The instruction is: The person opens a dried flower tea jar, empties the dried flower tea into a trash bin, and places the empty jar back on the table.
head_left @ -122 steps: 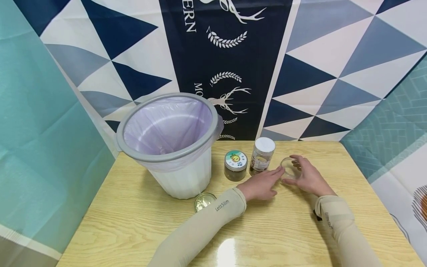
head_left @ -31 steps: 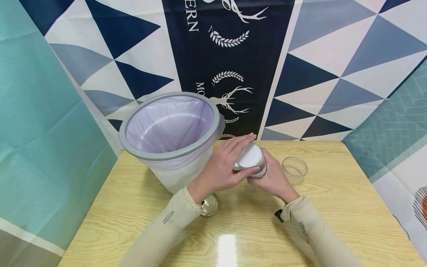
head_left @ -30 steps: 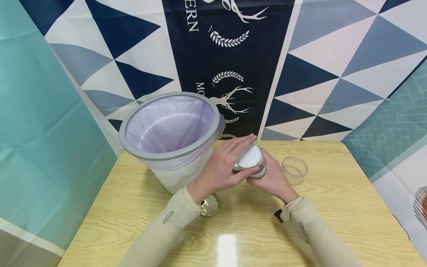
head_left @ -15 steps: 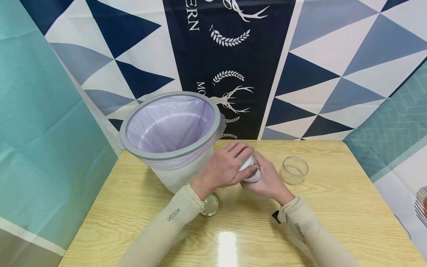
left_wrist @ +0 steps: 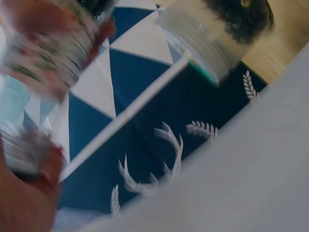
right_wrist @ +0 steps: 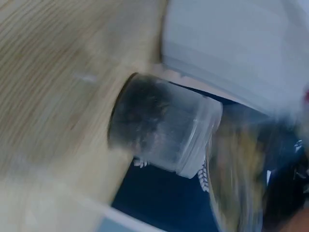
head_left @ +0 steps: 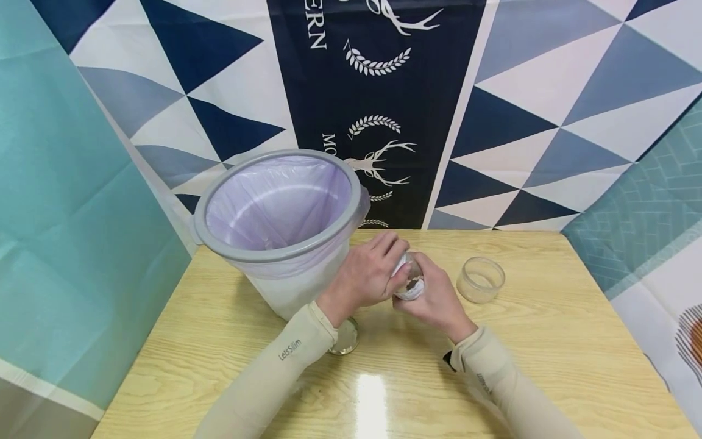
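Both hands are on one clear plastic jar point(head_left: 412, 285) with a white lid point(head_left: 403, 263) and a printed label, tilted with its lid end toward the left. My left hand point(head_left: 366, 273) wraps over the lid, fingers curled round its edge. My right hand point(head_left: 433, 295) grips the jar's body. In the left wrist view the label point(left_wrist: 53, 60) is blurred under the right hand's fingers, and my left hand point(left_wrist: 29, 203) grips the greyish lid end below it. The right wrist view shows the jar's yellowish side, blurred, at right.
A second jar point(right_wrist: 159, 123) with dark contents stands near the bin, hidden behind my left hand in the head view. A clear round container point(head_left: 481, 280) sits to the right. A shiny round lid point(head_left: 345, 337) lies by my left sleeve. The lined bin point(head_left: 290, 286) stands at left.
The hands moved from the clear container at right to the jar, lifting it. Since a second ago, the left fingers have curled over the lid and the jar has tilted, its side now showing.
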Tool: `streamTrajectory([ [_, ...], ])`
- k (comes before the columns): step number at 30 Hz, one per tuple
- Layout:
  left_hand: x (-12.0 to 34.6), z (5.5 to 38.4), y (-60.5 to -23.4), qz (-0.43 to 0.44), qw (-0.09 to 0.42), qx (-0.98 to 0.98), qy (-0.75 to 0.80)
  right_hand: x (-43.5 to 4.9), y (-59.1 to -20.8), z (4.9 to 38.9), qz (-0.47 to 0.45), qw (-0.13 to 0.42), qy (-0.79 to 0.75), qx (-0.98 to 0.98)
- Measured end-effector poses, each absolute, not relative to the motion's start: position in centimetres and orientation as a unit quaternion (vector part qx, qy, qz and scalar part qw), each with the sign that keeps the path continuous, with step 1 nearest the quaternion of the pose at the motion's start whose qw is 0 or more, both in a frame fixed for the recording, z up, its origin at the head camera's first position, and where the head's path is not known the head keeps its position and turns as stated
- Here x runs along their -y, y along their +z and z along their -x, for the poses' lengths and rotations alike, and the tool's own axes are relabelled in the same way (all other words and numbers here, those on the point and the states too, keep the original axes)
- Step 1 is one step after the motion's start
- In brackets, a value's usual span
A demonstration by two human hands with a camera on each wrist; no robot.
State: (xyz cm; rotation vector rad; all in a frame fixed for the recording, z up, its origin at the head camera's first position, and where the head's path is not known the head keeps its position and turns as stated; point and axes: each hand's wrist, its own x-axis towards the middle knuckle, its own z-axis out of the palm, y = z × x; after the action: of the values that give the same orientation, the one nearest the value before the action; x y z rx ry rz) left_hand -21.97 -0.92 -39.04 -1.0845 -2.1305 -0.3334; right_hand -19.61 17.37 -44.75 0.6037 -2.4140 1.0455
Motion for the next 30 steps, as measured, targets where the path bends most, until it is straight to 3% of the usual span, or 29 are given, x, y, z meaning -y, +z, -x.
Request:
streamTrajectory([
  [4, 0.4, 21.8, -39.5, 0.373, 0.335, 0.851, -0.158, -17.6, -45.1, 19.9, -0.218, 0.262, 0.325, 0.882],
  [9, 0.4, 21.6, -39.6, 0.368, 0.277, 0.869, -0.181, -18.3, -45.2, 20.1, -0.219, 0.246, 0.326, 0.886],
  [14, 1.6, 21.5, -39.2, 0.416, 0.220, 0.854, -0.221, -18.9, -45.0, 20.2, -0.217, 0.224, 0.334, 0.889],
  [20, 2.7, 21.4, -39.0, 0.469, 0.236, 0.826, -0.204, -19.3, -44.9, 20.1, -0.224, 0.241, 0.318, 0.889],
  [30, 2.3, 21.2, -39.2, 0.424, 0.261, 0.841, -0.212, -19.4, -45.0, 20.0, -0.222, 0.236, 0.320, 0.890],
])
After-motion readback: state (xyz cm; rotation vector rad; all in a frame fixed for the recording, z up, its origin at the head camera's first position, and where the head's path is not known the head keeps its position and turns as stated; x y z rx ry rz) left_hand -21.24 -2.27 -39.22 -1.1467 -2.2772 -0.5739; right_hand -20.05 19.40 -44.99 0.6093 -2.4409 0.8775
